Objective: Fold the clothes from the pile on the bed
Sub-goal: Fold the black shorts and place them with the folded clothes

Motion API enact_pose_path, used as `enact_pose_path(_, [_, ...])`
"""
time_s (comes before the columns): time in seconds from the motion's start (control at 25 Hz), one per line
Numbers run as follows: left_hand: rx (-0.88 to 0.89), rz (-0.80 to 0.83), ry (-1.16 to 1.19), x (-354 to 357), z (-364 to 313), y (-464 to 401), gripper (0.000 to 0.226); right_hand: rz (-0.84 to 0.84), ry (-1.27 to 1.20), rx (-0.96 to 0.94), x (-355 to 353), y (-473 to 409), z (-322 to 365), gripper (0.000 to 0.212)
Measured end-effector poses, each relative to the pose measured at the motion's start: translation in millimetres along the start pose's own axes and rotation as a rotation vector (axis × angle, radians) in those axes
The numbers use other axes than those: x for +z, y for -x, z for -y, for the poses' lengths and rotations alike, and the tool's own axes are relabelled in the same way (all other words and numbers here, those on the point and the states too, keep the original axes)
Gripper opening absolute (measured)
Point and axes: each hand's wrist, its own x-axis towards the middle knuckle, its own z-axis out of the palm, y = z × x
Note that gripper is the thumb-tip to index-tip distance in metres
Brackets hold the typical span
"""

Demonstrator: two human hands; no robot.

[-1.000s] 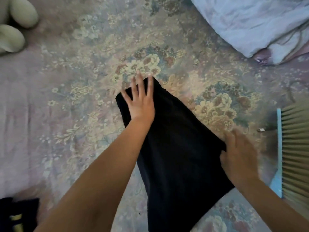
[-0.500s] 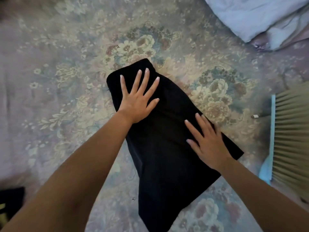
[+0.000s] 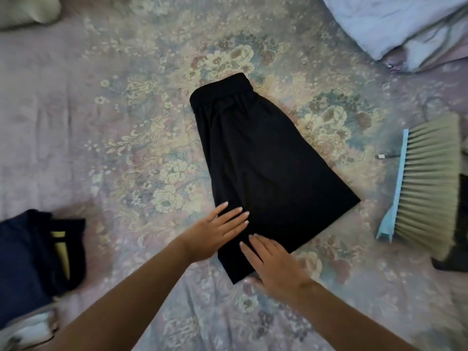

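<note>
Lying flat on the floral bed (image 3: 106,138), a black garment (image 3: 255,168) was pressed at its near end by both hands: left hand (image 3: 215,231) and right hand (image 3: 276,267), fingers straight, nothing grasped. A brush (image 3: 428,183) lay well apart, right.

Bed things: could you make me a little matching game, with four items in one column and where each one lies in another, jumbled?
Things:
1. black garment
2. brush
3. dark clothes pile
4. pale blue bedding

Places:
A. top right corner
B. left edge, near the person
C. middle of the floral bedspread, under both hands
D. right edge

Pairs: 1-C, 2-D, 3-B, 4-A. The left hand and right hand press flat on the garment's near end.
</note>
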Motion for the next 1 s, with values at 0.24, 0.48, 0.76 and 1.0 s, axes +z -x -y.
enact_pose_path(0.24, [-0.088, -0.019, 0.188, -7, -2, -9, 0.047, 0.044, -0.058, 0.299, 14, -6, 30, 0.097])
enact_pose_path(0.48, [-0.231, -0.325, 0.275, -44, 11, -43, 0.027, -0.511, -1.104, 1.015, -11, -15, 37, 0.008])
enact_pose_path(0.76, [-0.243, -0.155, 0.311, -21, -28, -31, 0.056, -0.655, -1.309, 1.35, -18, -9, 14, 0.04])
enact_pose_path(1.0, [-0.188, 0.048, 0.157, 1, -34, -30, 0.06, -0.425, 0.175, 0.316, 15, 19, -28, 0.029])
